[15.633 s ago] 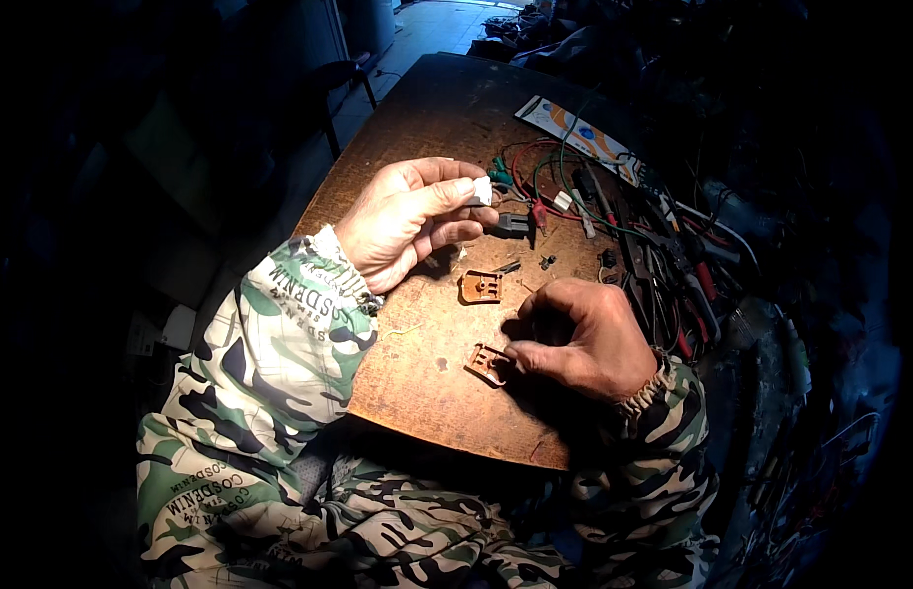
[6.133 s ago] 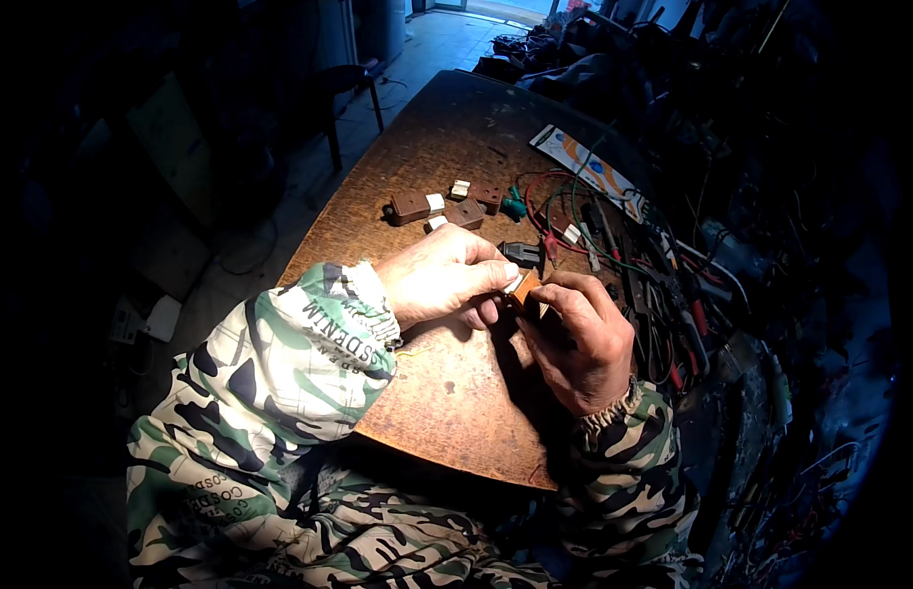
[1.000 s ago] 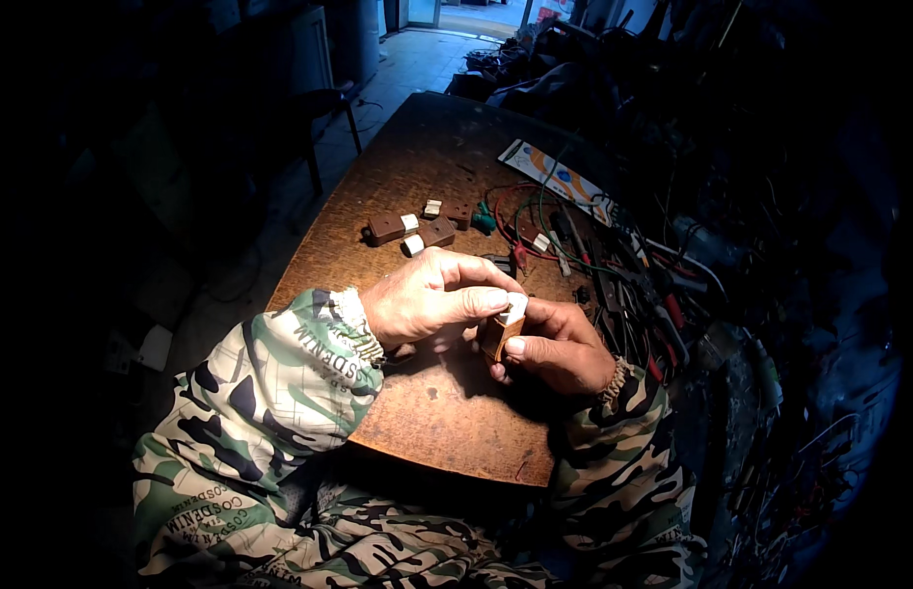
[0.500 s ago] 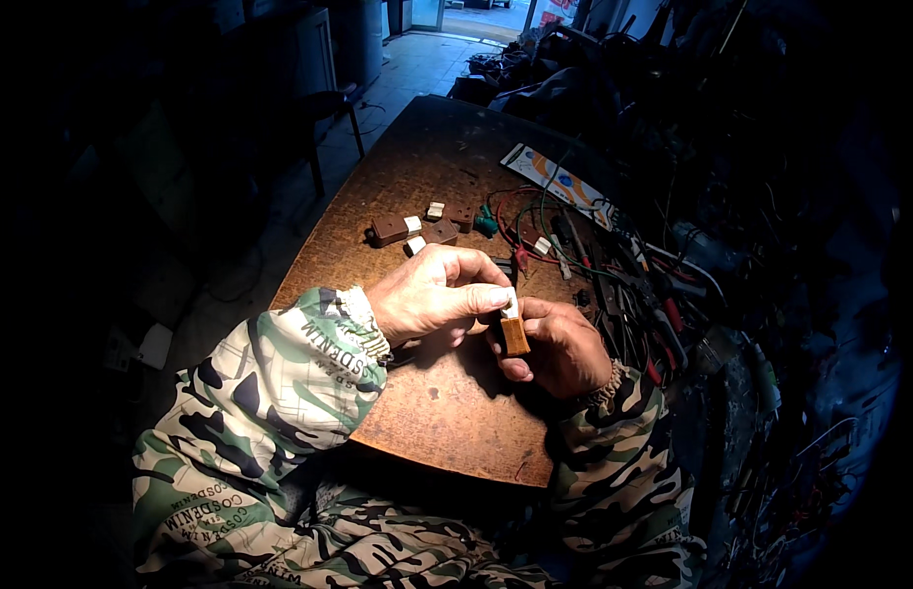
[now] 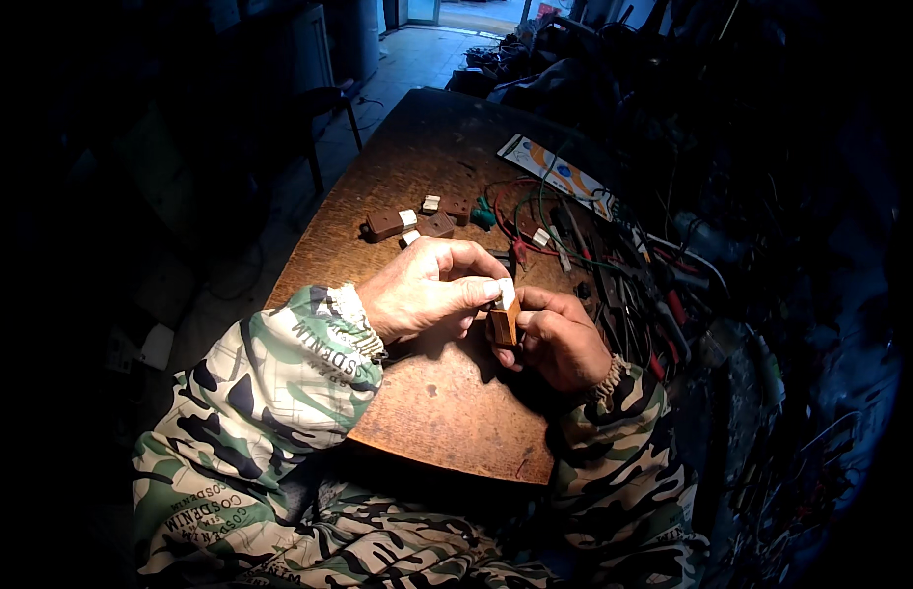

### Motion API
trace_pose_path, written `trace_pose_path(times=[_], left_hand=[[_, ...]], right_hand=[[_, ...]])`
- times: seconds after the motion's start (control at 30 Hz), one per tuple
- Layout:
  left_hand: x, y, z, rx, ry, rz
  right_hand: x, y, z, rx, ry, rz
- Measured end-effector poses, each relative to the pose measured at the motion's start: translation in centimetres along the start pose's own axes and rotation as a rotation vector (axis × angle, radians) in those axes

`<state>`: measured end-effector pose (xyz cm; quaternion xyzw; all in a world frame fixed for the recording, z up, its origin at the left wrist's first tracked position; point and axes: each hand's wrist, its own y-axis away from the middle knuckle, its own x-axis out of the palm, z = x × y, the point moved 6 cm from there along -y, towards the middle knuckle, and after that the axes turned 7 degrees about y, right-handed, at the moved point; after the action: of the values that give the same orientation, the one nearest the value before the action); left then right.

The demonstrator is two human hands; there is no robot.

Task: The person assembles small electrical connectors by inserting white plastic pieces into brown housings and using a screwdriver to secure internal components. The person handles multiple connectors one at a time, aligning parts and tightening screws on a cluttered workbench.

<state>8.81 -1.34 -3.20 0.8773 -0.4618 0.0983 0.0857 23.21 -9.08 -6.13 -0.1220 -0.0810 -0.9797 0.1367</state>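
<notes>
Our left hand [image 5: 417, 294] pinches the small white block [image 5: 507, 293] topping the boxy orange-brown plastic housing [image 5: 502, 326]; our right hand [image 5: 566, 346] grips that housing's right side.

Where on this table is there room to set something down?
Largely bare: the table between its near edge and the left hand and right hand; the dimmer far stretch beyond the brown blocks, left of the patterned card. Crowded: right side, with clip leads and tools.
</notes>
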Motion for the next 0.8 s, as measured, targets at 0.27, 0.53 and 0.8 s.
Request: trace_pose_path(times=[0.27, 0.53, 0.8], left_hand=[[-0.7, 3.6, -6.3, 0.602, -0.331, -0.439], [7.1, 15.6, -11.3, 1.461, -0.345, -0.223], [10.3, 18.2, -12.0, 1.492, -0.320, -0.069]], right_hand=[[0.5, 0.1, 0.2, -0.055, 0.290, -0.015], [2.1, 0.4, 0.9, -0.114, 0.458, 0.031], [1.9, 0.5, 1.0, -0.115, 0.473, 0.054]])
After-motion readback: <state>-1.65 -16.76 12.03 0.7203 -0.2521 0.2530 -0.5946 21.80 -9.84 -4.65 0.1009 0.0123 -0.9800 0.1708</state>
